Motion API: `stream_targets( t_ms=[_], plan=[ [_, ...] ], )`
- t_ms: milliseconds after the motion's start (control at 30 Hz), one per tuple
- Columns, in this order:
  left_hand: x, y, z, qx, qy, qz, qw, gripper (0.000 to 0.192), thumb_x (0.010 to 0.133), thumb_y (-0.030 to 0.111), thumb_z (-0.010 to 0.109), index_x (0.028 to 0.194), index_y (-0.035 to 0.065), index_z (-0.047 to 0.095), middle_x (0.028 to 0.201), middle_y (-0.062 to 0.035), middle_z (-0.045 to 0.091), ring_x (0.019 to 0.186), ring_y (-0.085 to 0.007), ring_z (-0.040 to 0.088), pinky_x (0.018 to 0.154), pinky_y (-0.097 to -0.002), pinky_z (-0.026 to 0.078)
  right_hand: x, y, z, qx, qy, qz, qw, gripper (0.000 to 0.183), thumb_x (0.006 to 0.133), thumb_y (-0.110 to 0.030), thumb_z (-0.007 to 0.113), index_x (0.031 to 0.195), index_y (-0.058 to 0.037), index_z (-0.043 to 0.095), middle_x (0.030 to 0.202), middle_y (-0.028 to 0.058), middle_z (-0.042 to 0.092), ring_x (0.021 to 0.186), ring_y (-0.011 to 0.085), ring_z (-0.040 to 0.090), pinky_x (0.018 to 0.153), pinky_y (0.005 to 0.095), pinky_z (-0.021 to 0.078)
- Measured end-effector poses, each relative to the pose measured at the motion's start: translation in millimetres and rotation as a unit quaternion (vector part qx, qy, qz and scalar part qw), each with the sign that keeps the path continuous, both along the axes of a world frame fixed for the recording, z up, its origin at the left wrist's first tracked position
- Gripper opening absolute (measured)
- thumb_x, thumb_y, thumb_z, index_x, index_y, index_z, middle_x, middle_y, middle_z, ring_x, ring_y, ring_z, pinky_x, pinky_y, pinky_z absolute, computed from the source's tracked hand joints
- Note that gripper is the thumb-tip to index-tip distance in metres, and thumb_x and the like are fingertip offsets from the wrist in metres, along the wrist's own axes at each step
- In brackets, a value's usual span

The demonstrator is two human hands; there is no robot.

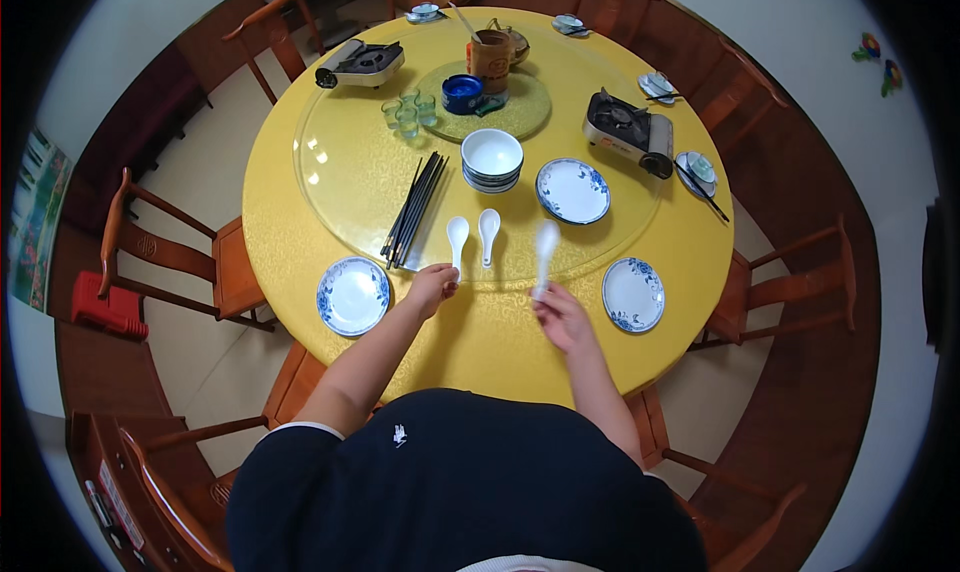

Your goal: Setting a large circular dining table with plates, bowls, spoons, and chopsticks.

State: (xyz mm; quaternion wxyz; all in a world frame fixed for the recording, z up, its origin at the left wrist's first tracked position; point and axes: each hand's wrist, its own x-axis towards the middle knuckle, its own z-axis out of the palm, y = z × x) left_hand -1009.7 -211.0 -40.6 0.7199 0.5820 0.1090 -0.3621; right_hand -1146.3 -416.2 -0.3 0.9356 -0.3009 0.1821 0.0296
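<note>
My left hand (433, 290) grips the handle of a white soup spoon (457, 236), its bowl pointing away from me. Blurred by motion, another white spoon (547, 239) is held by its handle in my right hand (561, 318). Between the two, a third spot on the glass turntable (352, 219) carries more white spoons (489, 231), seemingly stacked. Beyond them stand stacked white bowls (492, 153) with dark rims. Blue-flowered plates (573, 190) lie to the right of the bowls, and black chopsticks (416, 208) lie in a bundle to the left.
Single plates (353, 296) (633, 294) flank me on the yellow tablecloth (480, 347). Portable gas stoves (361, 63) (628, 129) stand left and right. Small glasses (409, 113), a blue ashtray (462, 94) and a brown container (491, 60) are farther back. Wooden chairs (176, 249) surround the table.
</note>
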Motion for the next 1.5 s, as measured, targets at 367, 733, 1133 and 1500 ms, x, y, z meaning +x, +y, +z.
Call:
stream_targets(
  t_ms=[367, 733, 1133, 1500],
  plan=[
    [-4, 14, -22, -0.098, 0.027, -0.001, 0.995, 0.018, 0.082, 0.020, 0.036, 0.077, 0.0063, 0.048, 0.063, 0.0001, 0.048, 0.059, -0.0094, 0.047, 0.058, -0.0220, 0.040, 97, 106, -39, -0.096, 0.070, 0.051, 0.992, 0.014, 0.073, 0.002, 0.046, 0.086, 0.0058, 0.047, 0.074, 0.0100, 0.053, 0.056, 0.0140, 0.052, 0.053, 0.0200, 0.0442],
    [-6, 13, -18, -0.099, 0.015, -0.002, 0.995, 0.018, 0.079, 0.019, 0.047, 0.085, 0.0021, 0.048, 0.068, -0.0031, 0.051, 0.058, -0.0117, 0.050, 0.056, -0.0233, 0.043, 86, 105, -50, -0.149, 0.128, 0.012, 0.980, 0.027, 0.073, -0.002, 0.048, 0.097, 0.0052, 0.037, 0.084, 0.0135, 0.049, 0.067, 0.0202, 0.055, 0.058, 0.0248, 0.0482],
    [-7, 0, -23, -0.013, -0.033, 0.070, 0.997, 0.023, 0.073, 0.000, 0.050, 0.093, -0.0056, 0.039, 0.080, -0.0143, 0.050, 0.065, -0.0199, 0.054, 0.059, -0.0272, 0.049, 115, 55, -57, -0.135, 0.146, -0.018, 0.980, 0.018, 0.076, -0.010, 0.043, 0.087, 0.0044, 0.043, 0.075, 0.0156, 0.050, 0.058, 0.0188, 0.051, 0.052, 0.0262, 0.0450],
    [-1, -10, -10, 0.028, -0.031, 0.075, 0.996, 0.018, 0.072, -0.001, 0.047, 0.089, -0.0017, 0.042, 0.073, -0.0106, 0.052, 0.057, -0.0199, 0.055, 0.049, -0.0280, 0.049, 124, 98, -29, -0.192, 0.092, 0.039, 0.976, 0.014, 0.077, -0.006, 0.039, 0.082, 0.0054, 0.046, 0.070, 0.0108, 0.050, 0.053, 0.0136, 0.048, 0.047, 0.0224, 0.0409]
  ],
)
